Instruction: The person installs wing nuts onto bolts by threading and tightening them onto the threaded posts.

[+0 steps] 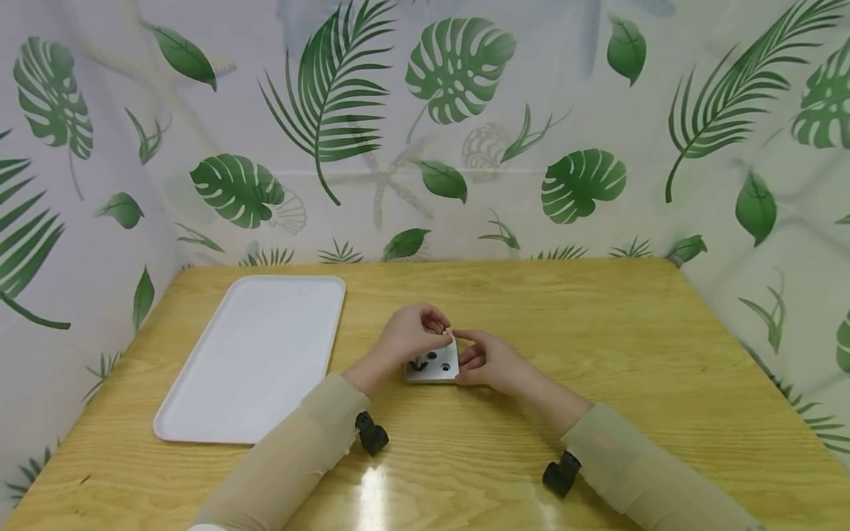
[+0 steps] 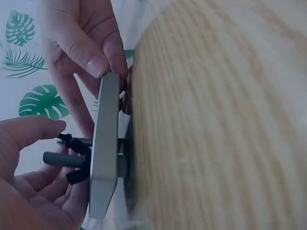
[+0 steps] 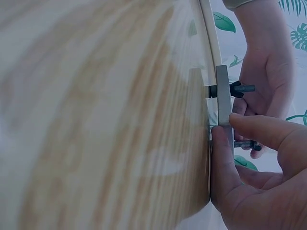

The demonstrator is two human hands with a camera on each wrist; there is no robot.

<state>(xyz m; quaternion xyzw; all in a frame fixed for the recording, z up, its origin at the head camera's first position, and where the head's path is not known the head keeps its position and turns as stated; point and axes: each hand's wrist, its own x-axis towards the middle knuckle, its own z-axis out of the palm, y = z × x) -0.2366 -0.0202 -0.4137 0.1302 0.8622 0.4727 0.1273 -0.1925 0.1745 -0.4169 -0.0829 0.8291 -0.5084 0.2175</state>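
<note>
A silver metal plate (image 1: 434, 372) with round holes lies raised off the table on bolts that pass through it. My right hand (image 1: 494, 361) grips the plate's right edge between thumb and fingers. Over the far side of the plate, my left hand (image 1: 415, 332) pinches a small black wing nut (image 3: 257, 147) at the end of a threaded bolt (image 3: 243, 143); its fingers partly cover the nut. Another black wing nut (image 2: 79, 175) sits down against the plate on a second bolt (image 2: 60, 159), at the near left corner in the head view.
To the left, a white tray (image 1: 249, 361) lies on the wooden table (image 1: 598, 324). A leaf-patterned cloth (image 1: 498, 147) hangs behind the table and along its sides. Each sleeve carries a black wrist camera (image 1: 370, 434).
</note>
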